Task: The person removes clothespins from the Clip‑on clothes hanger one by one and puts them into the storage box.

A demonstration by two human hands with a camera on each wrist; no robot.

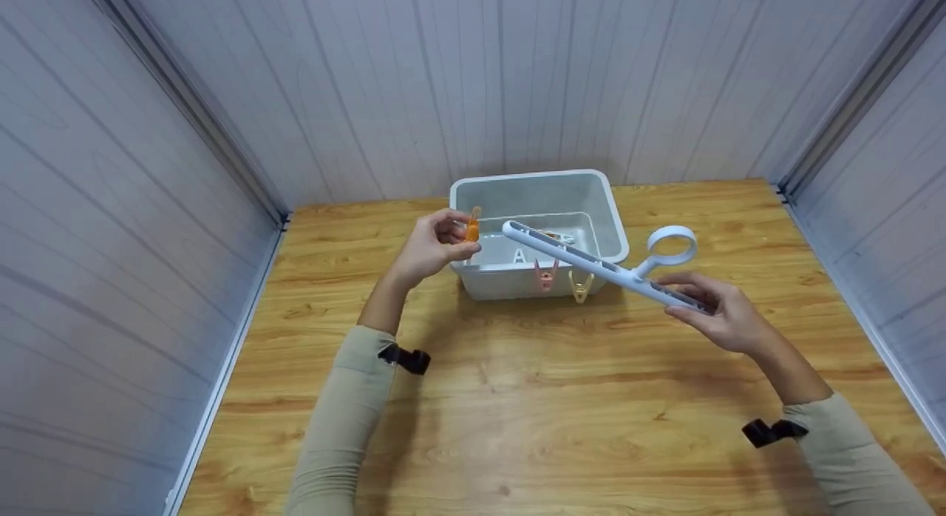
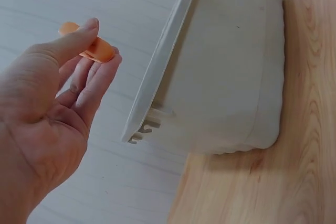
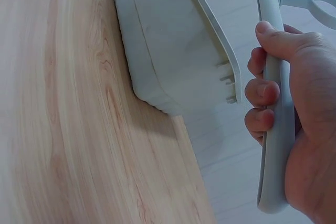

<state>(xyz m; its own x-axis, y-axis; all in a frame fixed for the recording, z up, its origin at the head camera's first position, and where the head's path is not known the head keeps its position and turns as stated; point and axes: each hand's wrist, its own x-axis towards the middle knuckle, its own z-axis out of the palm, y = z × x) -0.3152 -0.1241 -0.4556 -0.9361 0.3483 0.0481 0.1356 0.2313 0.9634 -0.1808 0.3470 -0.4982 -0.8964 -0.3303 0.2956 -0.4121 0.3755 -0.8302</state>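
Note:
My left hand point(image 1: 432, 246) pinches an orange clothespin point(image 1: 472, 229) between thumb and fingers, above the left rim of a grey plastic basin. In the left wrist view the thumb lies across the clothespin point(image 2: 105, 52). My right hand point(image 1: 723, 315) grips one end of a pale bar hanger point(image 1: 576, 259) with a ring point(image 1: 672, 246) on top; the bar slants up to the left over the basin. A pink clothespin point(image 1: 545, 277) and a yellow clothespin point(image 1: 581, 287) hang below the bar. The right wrist view shows fingers wrapped round the bar point(image 3: 278, 129).
The basin point(image 1: 473, 281) stands on the wooden table point(image 1: 502, 412) near the back wall. Several clothespins, among them a white one point(image 1: 519, 256), lie inside it. White panel walls point(image 1: 355, 72) enclose the table at the back and both sides.

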